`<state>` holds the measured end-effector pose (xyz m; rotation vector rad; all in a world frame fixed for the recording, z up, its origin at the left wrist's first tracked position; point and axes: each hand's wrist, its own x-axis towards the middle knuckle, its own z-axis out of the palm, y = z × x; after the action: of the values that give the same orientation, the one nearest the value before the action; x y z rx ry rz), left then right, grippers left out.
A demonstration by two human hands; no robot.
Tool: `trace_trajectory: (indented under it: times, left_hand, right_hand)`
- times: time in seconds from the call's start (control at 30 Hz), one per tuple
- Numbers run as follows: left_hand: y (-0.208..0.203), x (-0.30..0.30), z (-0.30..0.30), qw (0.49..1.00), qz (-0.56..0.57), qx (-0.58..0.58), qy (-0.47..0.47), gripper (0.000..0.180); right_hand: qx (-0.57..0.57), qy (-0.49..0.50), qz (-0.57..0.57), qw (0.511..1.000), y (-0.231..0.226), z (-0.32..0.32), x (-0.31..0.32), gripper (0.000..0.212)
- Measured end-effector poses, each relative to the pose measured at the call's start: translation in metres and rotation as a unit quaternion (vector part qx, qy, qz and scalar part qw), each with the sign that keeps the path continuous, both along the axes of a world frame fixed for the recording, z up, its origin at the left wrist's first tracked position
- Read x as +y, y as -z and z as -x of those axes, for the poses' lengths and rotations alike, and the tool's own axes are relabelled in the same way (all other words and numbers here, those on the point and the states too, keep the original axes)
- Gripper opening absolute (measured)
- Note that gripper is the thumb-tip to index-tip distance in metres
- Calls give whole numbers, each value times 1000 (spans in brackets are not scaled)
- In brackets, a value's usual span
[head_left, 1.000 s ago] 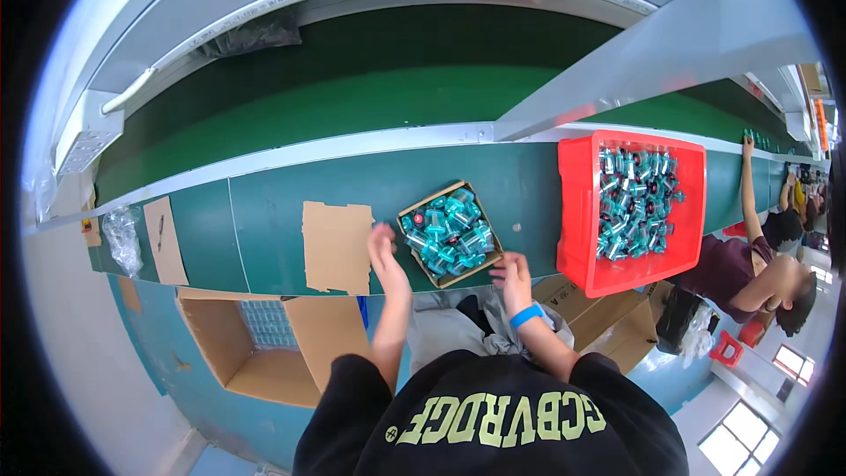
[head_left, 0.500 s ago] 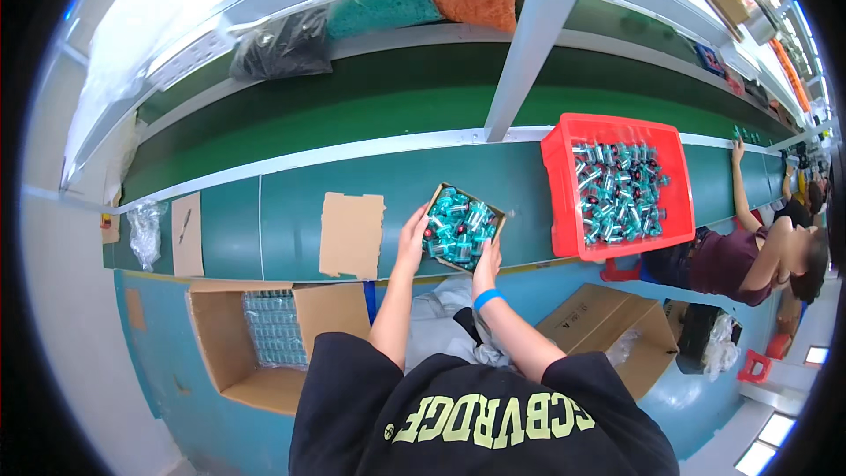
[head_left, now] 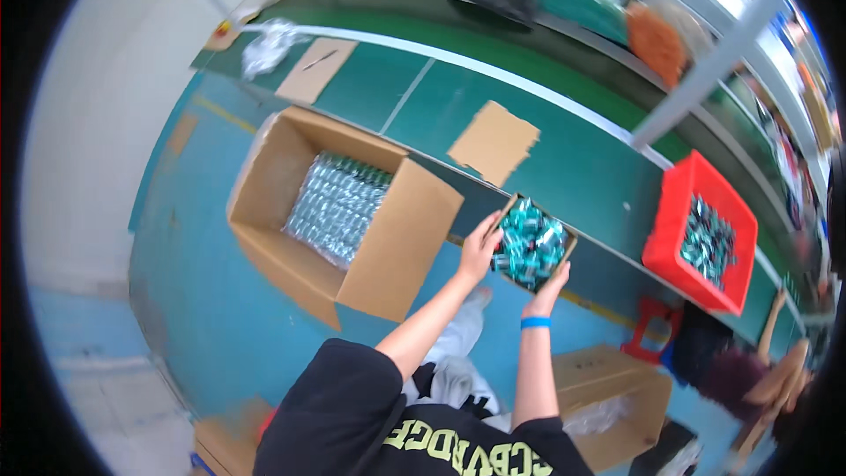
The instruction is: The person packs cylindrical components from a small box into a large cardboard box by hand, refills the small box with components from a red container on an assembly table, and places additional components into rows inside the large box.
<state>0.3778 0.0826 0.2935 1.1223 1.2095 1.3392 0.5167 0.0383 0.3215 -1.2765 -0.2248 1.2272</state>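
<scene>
So both hands are on one small cardboard tray (head_left: pixel 531 243) packed with little teal and silver packets, too many and too blurry to count. The left hand (head_left: pixel 480 249) has its grip closed around the tray's left edge, fingers curled up along the side. The right hand (head_left: pixel 548 293) grips the tray's near corner from below, thumb up on the rim; there's a blue wristband (head_left: pixel 534 323) on that arm. The tray is held at the front edge of the green desk (head_left: pixel 564 172), and I can't tell whether it rests on it.

Going by the tray: one big open cardboard box (head_left: pixel 339 211) sits on the floor to its left, filled with shiny silver packs. One flat cardboard sheet (head_left: pixel 493 143) lies on the desk just behind the tray, and a second sheet (head_left: pixel 316 70) lies farther left along the desk. One red crate (head_left: pixel 701 234) of the same teal packets stands on the desk to the tray's right. One more cardboard box (head_left: pixel 608 410) sits on the floor on the near side of the tray.
</scene>
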Motion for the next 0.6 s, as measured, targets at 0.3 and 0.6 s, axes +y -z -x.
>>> trace_trajectory:
  times: [0.3, 0.6]
  left_hand:
    - [-36, -85, 135, 992, 57, -30, -109, 52]
    - [-51, -65, 358, 993, 47, 13, -105, 65]
  right_hand:
    - [-5, -67, -4, 998, -28, 130, -46, 56]
    - [-155, -194, -34, 968, -18, 340, -22, 54]
